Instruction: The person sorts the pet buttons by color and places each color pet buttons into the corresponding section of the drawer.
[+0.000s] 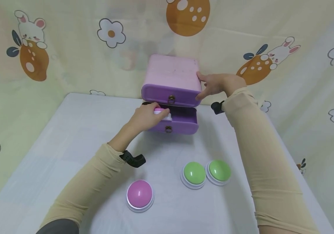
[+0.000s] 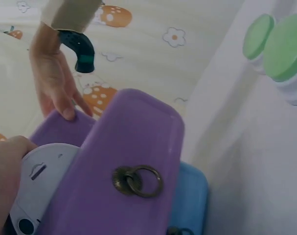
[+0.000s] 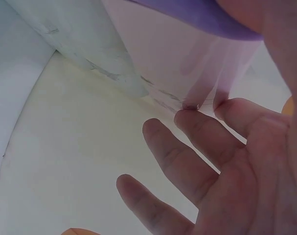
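A pale pink, box-shaped cabinet with rounded corners (image 1: 173, 71) stands at the back of the worktop (image 1: 96, 130), which has a smooth white surface. Its purple upper drawer (image 1: 186, 97) is closed, while the purple lower drawer (image 1: 183, 128) is pulled out; each front carries a dark, bronze-coloured metal ring pull. The left wrist view also shows a light blue front (image 2: 190, 200) beneath the pulled-out drawer.

The left hand (image 1: 146, 117) grips a round, white object with a pink top (image 1: 167, 116) at the left part of the lower drawer's opening, its flat white side facing the left wrist camera. Whether the object touches the drawer is hidden. The right hand (image 1: 218, 84) is spread with fingers extended, its fingertips touching the right side of the cabinet.

Nearer the person, a glossy pink dome on a round white base (image 1: 140, 194) sits on the left. Well apart from it, to the right, two glossy green domes on round white bases (image 1: 194, 173) stand side by side. Beige sleeves (image 1: 260, 143) cover both arms, and a cream fabric backdrop (image 1: 76, 58) printed with rabbits, orange fruit and white flowers hangs behind.
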Demonstrator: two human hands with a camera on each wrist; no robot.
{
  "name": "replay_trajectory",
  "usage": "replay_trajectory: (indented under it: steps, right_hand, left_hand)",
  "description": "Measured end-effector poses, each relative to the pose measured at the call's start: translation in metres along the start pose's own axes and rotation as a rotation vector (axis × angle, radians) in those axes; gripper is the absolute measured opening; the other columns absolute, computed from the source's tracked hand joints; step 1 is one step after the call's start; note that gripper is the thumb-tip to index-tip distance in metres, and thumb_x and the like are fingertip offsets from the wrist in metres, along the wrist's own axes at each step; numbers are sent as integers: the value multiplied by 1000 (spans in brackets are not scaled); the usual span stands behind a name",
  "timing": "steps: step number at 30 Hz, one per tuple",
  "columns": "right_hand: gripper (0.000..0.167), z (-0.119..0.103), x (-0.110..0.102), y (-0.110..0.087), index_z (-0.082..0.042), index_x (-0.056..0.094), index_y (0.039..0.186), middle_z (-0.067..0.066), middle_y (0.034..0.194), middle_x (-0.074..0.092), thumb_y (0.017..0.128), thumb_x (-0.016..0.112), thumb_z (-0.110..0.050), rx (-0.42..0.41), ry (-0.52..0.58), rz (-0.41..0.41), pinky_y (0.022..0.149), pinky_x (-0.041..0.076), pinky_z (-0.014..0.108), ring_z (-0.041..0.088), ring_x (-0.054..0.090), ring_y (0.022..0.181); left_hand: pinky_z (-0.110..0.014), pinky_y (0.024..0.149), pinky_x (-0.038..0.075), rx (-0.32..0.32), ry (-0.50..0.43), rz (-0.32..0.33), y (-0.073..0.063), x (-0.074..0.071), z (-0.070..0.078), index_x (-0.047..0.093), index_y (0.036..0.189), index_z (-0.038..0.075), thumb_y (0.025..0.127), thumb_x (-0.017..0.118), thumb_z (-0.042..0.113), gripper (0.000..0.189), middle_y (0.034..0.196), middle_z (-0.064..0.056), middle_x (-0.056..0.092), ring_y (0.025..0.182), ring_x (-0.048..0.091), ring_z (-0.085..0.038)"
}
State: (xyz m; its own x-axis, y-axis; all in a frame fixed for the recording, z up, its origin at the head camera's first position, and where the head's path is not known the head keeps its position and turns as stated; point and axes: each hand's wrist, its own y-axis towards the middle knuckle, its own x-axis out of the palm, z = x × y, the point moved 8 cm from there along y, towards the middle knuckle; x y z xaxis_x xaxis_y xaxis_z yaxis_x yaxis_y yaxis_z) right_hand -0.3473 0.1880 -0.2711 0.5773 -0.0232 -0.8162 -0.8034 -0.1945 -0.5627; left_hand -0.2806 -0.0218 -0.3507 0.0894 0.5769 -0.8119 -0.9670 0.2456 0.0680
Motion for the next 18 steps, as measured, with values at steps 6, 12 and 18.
replay_trajectory:
  steps: [6,12,18]
  right_hand:
    - [112,-1,-1,-1,-34,-21,146,10,159,-12,79,66,-60,3,-33,8,112,9,65,38,-2,146]
    - [113,-2,-4,-3,-35,-22,145,10,159,-13,78,66,-60,19,-39,4,111,9,66,39,-2,146]
    - [114,0,-2,-3,-36,-22,145,10,159,-13,78,67,-60,23,-13,-4,112,8,65,39,-2,146]
  left_hand:
    - [-43,83,50,-49,19,-132,-5,4,1,60,118,8,90,40,62,64,116,-9,65,103,62,-28]
    - [-41,83,49,-36,-7,-185,-5,2,5,59,116,9,90,42,61,61,114,-7,64,99,60,-26]
    - [-36,81,50,55,-48,-121,4,2,10,55,120,7,83,62,53,59,110,-6,62,95,60,-21]
